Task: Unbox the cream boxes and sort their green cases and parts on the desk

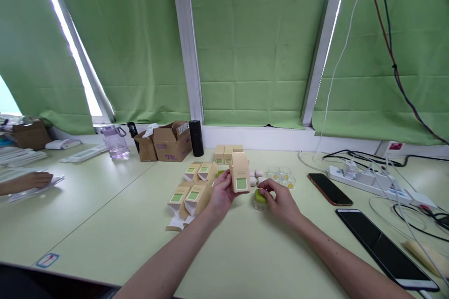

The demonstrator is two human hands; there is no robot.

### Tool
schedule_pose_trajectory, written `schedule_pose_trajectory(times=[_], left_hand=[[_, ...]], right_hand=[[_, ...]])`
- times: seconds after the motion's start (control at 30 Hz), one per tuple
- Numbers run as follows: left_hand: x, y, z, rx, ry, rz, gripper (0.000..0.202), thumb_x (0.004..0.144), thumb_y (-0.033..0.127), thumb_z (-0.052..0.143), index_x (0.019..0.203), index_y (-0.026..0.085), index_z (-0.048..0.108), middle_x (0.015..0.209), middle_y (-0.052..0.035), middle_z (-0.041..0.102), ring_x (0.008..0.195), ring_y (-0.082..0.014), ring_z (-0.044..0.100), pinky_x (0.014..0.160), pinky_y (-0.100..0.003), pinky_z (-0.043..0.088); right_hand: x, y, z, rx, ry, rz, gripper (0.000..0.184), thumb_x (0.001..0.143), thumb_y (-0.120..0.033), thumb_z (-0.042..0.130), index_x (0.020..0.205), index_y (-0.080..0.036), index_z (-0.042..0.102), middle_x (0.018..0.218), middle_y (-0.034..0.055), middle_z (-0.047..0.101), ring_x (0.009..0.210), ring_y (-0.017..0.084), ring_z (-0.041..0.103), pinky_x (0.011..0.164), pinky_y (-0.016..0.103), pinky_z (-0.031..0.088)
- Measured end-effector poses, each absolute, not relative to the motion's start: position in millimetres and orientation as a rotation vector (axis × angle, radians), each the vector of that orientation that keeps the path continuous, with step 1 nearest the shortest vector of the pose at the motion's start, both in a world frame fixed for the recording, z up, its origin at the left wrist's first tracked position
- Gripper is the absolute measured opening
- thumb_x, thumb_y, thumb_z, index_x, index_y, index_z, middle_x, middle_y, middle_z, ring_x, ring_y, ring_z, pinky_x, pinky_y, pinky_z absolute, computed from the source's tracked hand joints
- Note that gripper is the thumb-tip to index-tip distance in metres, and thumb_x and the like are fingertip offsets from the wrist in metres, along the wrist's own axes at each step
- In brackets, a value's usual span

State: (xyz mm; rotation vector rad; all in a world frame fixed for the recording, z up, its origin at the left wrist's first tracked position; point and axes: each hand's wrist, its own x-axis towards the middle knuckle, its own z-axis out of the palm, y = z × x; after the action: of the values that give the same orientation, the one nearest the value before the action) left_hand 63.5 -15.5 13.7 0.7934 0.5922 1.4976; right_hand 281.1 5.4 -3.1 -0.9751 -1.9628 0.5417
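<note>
The left hand (222, 191) holds a small tan box (240, 168) just above the surface (122, 238), its green-windowed front turned toward the person. The thumb lies along the box's left edge; the other fingers are largely hidden behind it, so their exact spread cannot be told. To the right, the right hand (282, 198) pinches a rounded green piece (260, 196) between thumb and forefinger, at the mouth of a clear cup (260, 206) that rests on the surface.

The box looks like thin card: very light, stiff along its folded edges but easily dented on its flat faces. A gentle hold by the side edges, near the lower end, should suit it, since squeezing the middle could buckle it. The green piece looks matte and soft, like sponge, so it probably weighs little, gives under pressure and does not slip; its upper part offers the best hold. The cup looks like thin, smooth plastic, likely slick and prone to tip or crack, and is best steadied low on its wall. More tan boxes (199, 195) stand left of the left hand.
</note>
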Motion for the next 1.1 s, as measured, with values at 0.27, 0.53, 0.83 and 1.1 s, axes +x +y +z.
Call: schedule_pose_trajectory(times=[0.27, 0.53, 0.83, 1.1], left_hand=[[66, -19, 15, 0.832, 0.575, 1.452, 0.032, 0.091, 0.03, 0.068, 0.12, 0.019, 0.062, 0.116, -0.011, 0.073, 0.102, -0.0293, 0.074, 0.083, -0.048, 0.065], [73, -31, 23, 0.913, 0.6, 1.391, 0.045, 0.088, 0.035, 0.072, 0.13, 0.023, 0.059, 0.122, -0.0114, 0.074, 0.098, -0.0306, 0.076, 0.072, -0.041, 0.064], [81, -35, 24, 1.046, 0.695, 1.379, 0.051, 0.087, 0.049, 0.075, 0.13, 0.025, 0.06, 0.109, -0.0085, 0.076, 0.082, -0.0217, 0.073, 0.061, -0.026, 0.055], [82, -43, 34, 1.317, 0.66, 1.411, 0.056, 0.09, 0.052, 0.069, 0.135, 0.02, 0.058, 0.126, -0.0152, 0.071, 0.11, -0.0315, 0.069, 0.086, -0.043, 0.059]], right_hand=[[279, -5, 8, -0.961, -1.885, 0.529, 0.022, 0.097, -0.038, 0.05, 0.1, -0.024, 0.067, 0.1, 0.0057, 0.075, 0.091, 0.024, 0.069, 0.082, 0.038, 0.052], [271, -17, 18, -0.879, -1.763, 0.646, 0.039, 0.093, -0.05, 0.063, 0.123, -0.027, 0.068, 0.116, 0.009, 0.075, 0.112, 0.028, 0.065, 0.095, 0.043, 0.049], [265, -21, 19, -0.888, -1.676, 0.839, 0.047, 0.087, -0.063, 0.066, 0.111, -0.023, 0.07, 0.111, 0.0098, 0.075, 0.104, 0.028, 0.066, 0.088, 0.039, 0.05], [272, -9, 20, -0.86, -1.448, 1.029, 0.057, 0.079, -0.071, 0.072, 0.109, -0.023, 0.069, 0.109, 0.0131, 0.076, 0.104, 0.032, 0.069, 0.084, 0.041, 0.055]])
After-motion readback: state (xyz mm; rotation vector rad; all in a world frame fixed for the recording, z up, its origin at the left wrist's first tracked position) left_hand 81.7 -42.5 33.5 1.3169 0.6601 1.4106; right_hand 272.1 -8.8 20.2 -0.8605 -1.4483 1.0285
